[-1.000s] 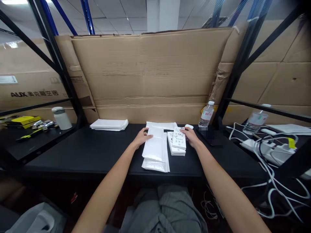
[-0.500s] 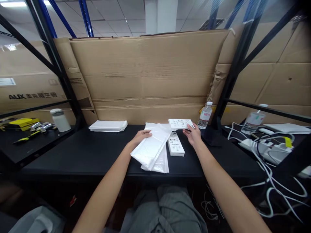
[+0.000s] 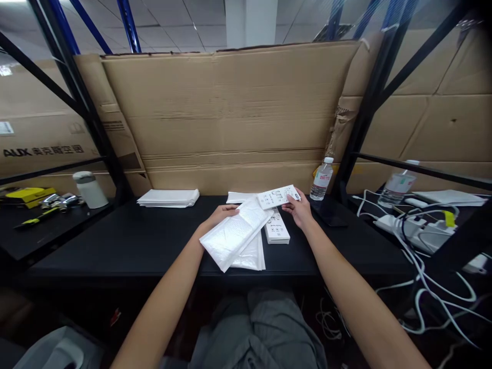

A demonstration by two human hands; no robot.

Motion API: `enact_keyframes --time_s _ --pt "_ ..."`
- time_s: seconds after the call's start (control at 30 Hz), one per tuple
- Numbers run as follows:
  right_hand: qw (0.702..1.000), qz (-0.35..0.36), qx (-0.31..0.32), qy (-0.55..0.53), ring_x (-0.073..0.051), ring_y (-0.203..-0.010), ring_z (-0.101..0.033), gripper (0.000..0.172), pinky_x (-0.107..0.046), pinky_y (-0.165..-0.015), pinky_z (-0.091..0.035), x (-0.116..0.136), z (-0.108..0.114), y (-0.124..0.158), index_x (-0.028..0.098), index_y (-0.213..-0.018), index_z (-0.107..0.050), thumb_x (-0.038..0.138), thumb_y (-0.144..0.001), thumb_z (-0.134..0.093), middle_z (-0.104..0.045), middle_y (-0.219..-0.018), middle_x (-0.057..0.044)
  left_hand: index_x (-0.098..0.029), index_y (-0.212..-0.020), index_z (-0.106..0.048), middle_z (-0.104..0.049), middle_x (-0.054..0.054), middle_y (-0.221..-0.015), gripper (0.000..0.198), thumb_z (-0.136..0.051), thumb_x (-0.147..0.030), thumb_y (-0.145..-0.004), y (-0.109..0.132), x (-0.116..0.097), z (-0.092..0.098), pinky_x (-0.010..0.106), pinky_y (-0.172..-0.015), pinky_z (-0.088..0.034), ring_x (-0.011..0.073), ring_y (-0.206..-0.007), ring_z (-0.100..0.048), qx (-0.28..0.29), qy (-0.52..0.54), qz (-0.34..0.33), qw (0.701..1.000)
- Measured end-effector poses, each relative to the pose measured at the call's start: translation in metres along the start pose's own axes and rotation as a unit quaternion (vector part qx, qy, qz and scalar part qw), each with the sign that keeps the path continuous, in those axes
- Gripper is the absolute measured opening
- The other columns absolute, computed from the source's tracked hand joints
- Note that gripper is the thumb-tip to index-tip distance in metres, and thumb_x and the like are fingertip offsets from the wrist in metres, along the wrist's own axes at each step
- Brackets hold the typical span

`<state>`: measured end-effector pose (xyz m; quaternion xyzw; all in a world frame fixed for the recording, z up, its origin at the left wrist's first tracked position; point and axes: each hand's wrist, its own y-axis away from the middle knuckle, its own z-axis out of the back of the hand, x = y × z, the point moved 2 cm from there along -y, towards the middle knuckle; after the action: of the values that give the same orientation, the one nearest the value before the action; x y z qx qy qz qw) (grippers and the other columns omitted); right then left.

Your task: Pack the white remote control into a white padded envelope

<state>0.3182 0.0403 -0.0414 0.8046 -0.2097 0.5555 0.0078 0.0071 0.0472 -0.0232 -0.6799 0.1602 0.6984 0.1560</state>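
Between the left hand (image 3: 220,215) and the right hand (image 3: 300,209), a white padded mailer (image 3: 238,237) and a small printed white box (image 3: 277,197) are held close together, the mailer's upper corner lying just beneath the box's left end. The box is pinched at its right end by the right hand, with thumb and fingers closed narrowly on it, and its long axis is held nearly level, rising slightly toward that hand. The mailer is borne by the left hand, which is laid over its upper edge; whether the fingers are closed on it cannot be told, as the thumb is hidden. Its long axis is slanted from lower left to upper right, so that its far end is directed toward the box and the right hand. Beneath it, further white mailers (image 3: 249,257) are lying on the black tabletop (image 3: 115,246), close to the front edge. A second printed white box (image 3: 277,229) is lying just right of them, below the held box. Beyond the right hand, a water bottle (image 3: 321,179) is stood near the back edge, and a stack of mailers (image 3: 168,198) is placed well left of the left hand
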Motion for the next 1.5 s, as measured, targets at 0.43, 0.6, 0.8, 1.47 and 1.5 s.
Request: enact_keyframes --time_s 0.43,0.6,0.8,1.47,1.5 --pt "0.999 0.02 0.036 -0.023 -0.008 -0.056 -0.059 0.061 -0.02 -0.052 -0.056 0.005 -0.001 0.002 0.033 -0.125 -0.053 0.024 -0.069 -0.075 -0.066 -0.082 0.004 -0.013 -0.107 -0.068 -0.065 0.015 -0.112 0.054 -0.08 -0.043 -0.064 0.011 -0.01 -0.006 0.033 -0.074 -0.049 0.0279 -0.095 -0.063 -0.003 -0.007 -0.007 1.0" --pt "0.999 -0.001 0.031 -0.026 -0.009 -0.055 -0.059 0.057 -0.021 -0.051 -0.056 0.004 -0.001 0.001 0.031 -0.123 -0.053 0.023 -0.07 -0.073 -0.066 -0.08 0.003 -0.014 -0.108 -0.068 -0.063 0.014 -0.118 0.054 -0.079 -0.044 -0.065 0.012 -0.01 -0.005 0.033 -0.077 -0.048 0.0284 -0.101 -0.061 -0.015 -0.015 -0.006 1.0" --pt "0.998 -0.027 0.036 -0.049 -0.009 -0.048 -0.056 0.043 -0.02 -0.044 -0.052 0.002 0.0 0.001 0.023 -0.113 -0.058 0.02 -0.072 -0.072 -0.065 -0.068 0.002 -0.013 -0.105 -0.07 -0.067 0.012 -0.108 0.053 -0.081 -0.041 -0.061 0.014 -0.014 -0.009 0.031 -0.075 -0.046 0.0262 -0.094 -0.062 -0.029 -0.045 0.004 0.999" --pt "0.995 -0.089 0.026 -0.047 -0.008 -0.041 -0.048 0.023 -0.018 -0.034 -0.038 -0.001 -0.002 -0.001 0.016 -0.096 -0.059 0.014 -0.074 -0.065 -0.058 -0.057 0.002 -0.016 -0.096 -0.073 -0.066 0.01 -0.105 0.041 -0.08 -0.038 -0.062 0.022 -0.02 -0.016 0.032 -0.075 -0.044 0.0262 -0.096 -0.059 -0.059 -0.082 -0.004 0.995" --pt "0.994 -0.088 0.038 -0.048 -0.009 -0.042 -0.049 0.022 -0.018 -0.035 -0.039 -0.001 -0.003 0.0 0.015 -0.097 -0.06 0.015 -0.075 -0.064 -0.058 -0.058 0.001 -0.016 -0.095 -0.073 -0.067 0.01 -0.104 0.041 -0.08 -0.038 -0.062 0.022 -0.019 -0.016 0.031 -0.075 -0.044 0.026 -0.096 -0.059 -0.059 -0.082 -0.007 0.995"
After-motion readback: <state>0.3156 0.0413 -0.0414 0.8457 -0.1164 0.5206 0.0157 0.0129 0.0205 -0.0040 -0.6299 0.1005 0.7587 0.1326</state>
